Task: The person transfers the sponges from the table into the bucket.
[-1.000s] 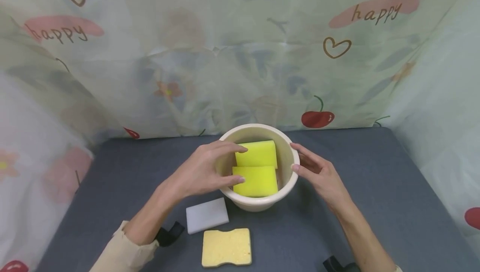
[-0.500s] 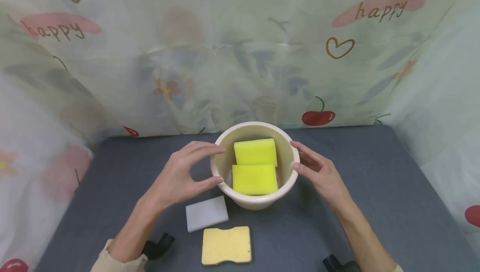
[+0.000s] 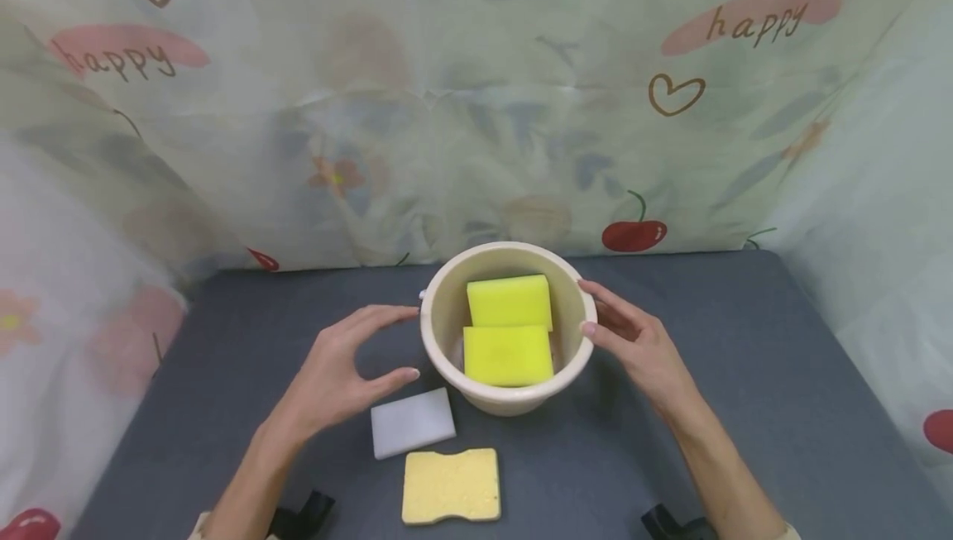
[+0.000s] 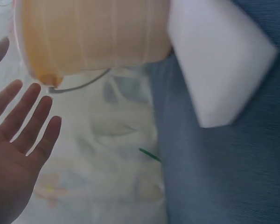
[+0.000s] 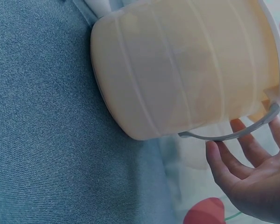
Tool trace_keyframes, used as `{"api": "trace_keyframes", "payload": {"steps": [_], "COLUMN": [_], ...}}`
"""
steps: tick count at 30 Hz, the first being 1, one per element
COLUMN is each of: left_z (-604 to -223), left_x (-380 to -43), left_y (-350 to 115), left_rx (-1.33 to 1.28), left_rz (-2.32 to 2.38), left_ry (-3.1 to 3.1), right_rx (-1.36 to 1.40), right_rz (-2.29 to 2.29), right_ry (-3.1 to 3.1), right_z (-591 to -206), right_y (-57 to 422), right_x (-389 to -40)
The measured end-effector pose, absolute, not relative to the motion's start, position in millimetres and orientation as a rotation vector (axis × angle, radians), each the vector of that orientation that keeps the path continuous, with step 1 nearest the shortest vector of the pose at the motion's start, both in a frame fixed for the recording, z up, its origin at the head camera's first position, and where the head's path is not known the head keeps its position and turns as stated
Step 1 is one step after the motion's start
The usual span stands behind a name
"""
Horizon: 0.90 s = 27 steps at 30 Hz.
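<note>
A cream bucket (image 3: 510,403) stands upright in the middle of the table in the head view. Two bright yellow sponges (image 3: 509,356) are inside it, one behind the other; what lies beneath them is mostly hidden. My left hand (image 3: 335,366) is apart from the bucket's left side, fingers spread and holding nothing. On the right side, my right hand (image 3: 636,350) holds the bucket with thumb at the rim and bent fingers outside. The right wrist view shows those fingers against the grey handle (image 5: 224,136).
A white sponge block (image 3: 413,422) lies in front of the bucket, left of centre. Closer to me is a pale yellow sponge (image 3: 451,486) with notched sides. The dark grey table (image 3: 744,375) meets a printed curtain (image 3: 432,151) at its far edge.
My left hand has moved out from over the bucket, to the left and toward me, with its fingers still spread. The right hand and both yellow sponges have stayed put.
</note>
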<state>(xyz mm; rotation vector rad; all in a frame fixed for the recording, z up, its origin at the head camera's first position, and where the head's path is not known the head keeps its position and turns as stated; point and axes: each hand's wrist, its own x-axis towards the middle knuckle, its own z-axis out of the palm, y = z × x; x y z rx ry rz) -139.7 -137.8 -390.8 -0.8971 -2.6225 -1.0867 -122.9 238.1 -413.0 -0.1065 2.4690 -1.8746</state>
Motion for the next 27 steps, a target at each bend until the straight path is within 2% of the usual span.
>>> {"api": "trace_keyframes", "payload": {"steps": [12, 21, 27], "left_z": [-420.6, -439.7, -453.6], "left_x": [-121.8, -114.3, -106.7], "left_y": [-154.6, -168.6, -175.4], "left_rx": [-0.763, -0.841, -0.8], "left_rz": [-1.055, -1.092, -1.176], "left_ry": [-2.743, -2.772, -2.895], "right_rx": [-0.116, -0.102, -0.107], "right_rz": [-1.871, -1.882, -1.887], "right_ry": [2.478, 2.469, 2.462], "right_z": [-416.3, -417.2, -416.3], "right_y": [235.9, 238.6, 238.2], "right_x": [-120.0, -121.1, -122.2]}}
